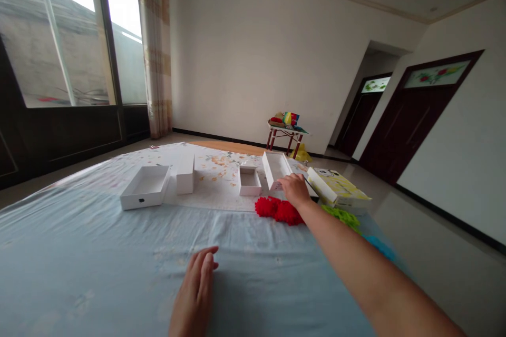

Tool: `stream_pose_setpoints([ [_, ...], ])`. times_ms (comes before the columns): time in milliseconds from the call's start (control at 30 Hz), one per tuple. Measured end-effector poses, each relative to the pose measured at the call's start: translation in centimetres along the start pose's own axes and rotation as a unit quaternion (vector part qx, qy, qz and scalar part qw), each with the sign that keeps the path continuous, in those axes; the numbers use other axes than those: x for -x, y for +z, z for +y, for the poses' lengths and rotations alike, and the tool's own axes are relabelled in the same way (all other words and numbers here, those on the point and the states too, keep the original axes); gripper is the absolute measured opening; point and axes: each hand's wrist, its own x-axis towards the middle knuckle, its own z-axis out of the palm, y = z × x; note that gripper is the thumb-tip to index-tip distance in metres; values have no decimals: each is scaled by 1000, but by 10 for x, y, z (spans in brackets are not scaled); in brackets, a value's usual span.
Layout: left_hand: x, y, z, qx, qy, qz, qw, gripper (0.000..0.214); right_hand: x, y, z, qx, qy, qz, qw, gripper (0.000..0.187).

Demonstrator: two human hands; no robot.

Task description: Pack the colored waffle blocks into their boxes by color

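Observation:
My right hand reaches forward to the right side of the table, its fingers closed on the near end of a long white open box. The fingertips are partly hidden. Just in front of that hand lies a bundle of fuzzy red material. My left hand hangs over the blue part of the cloth, fingers stretched loosely forward, holding nothing. A small white open box stands left of the long one. Farther left are an upright white box and a wide shallow white box with a small dark mark.
A yellow and white carton stands at the table's right edge, with fuzzy green material and blue material nearby. A patterned cloth covers the table. Beyond it, a small stand holds colourful things by the wall.

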Motion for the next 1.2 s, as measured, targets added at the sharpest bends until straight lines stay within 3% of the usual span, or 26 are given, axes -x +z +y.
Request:
stream_pose_setpoints([
  [133, -1, 0, 0, 4, 4, 0, 1000, 41, 41, -26, -15, -56, -141, 76, 985, 24],
  [233, -3, 0, -3, 8, 3, 31, 999, 47, 79, -36, -40, -118, -218, 85, 965, 20],
  [433, -12, 1, -10, -16, 26, 159, 987, 66, 140, -35, -84, -201, -285, 26, 937, 21],
  [600, -16, 3, -16, -8, 29, 156, 987, 68, 163, -37, -95, -208, -295, -29, 932, 20],
  [767, -18, 6, -22, 2, 20, 80, 997, 67, 165, -52, -102, -249, -263, -126, 923, 21],
  [900, -20, 7, -24, -36, 23, 79, 996, 68, 153, -58, -113, -334, -182, -168, 909, 29],
  [1067, -23, 3, -20, -28, 17, 74, 997, 65, 129, -42, -132, -421, -77, -188, 884, 28],
  [1200, -30, -3, -16, -58, 24, 56, 996, 66, 112, -27, -149, -411, -39, -212, 886, 30],
])
